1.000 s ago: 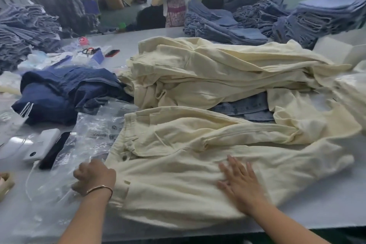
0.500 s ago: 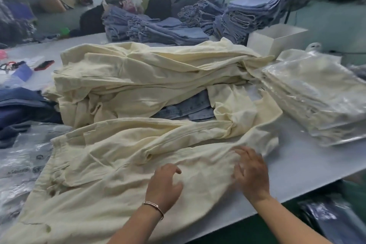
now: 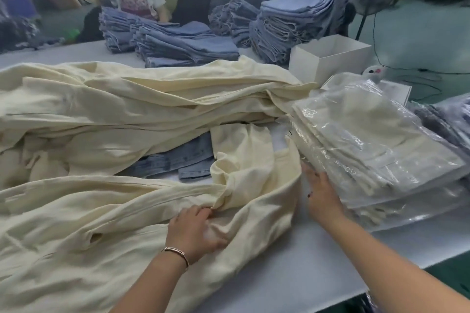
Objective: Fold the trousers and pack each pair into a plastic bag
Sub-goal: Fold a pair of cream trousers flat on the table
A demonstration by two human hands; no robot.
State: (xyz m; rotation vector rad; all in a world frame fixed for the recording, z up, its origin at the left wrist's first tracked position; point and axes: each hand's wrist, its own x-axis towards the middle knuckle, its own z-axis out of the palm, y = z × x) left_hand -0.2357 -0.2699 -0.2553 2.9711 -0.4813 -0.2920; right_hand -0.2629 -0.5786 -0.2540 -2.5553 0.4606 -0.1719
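Observation:
A pair of cream trousers point(image 3: 106, 231) lies spread across the white table point(image 3: 300, 269) in front of me, its leg ends rumpled at the right. My left hand point(image 3: 194, 230), with a thin bracelet at the wrist, grips a fold of that cloth near the leg ends. My right hand point(image 3: 321, 193) lies with straight fingers just right of the leg hem, against a stack of bagged cream trousers point(image 3: 376, 145). More loose cream trousers point(image 3: 142, 107) are heaped behind.
Denim jeans point(image 3: 183, 160) peek out between the cream heaps. Stacks of folded blue jeans point(image 3: 188, 46) line the far side, with a white open box point(image 3: 330, 58) beside them. Dark bagged garments point(image 3: 447, 119) lie at the right edge. A person stands behind the far stacks.
The view has swung right along the trousers toward the leg ends. My left hand moved from the waistband side to the leg ends and gathered cloth; my right hand slid off the cloth toward the bagged stack.

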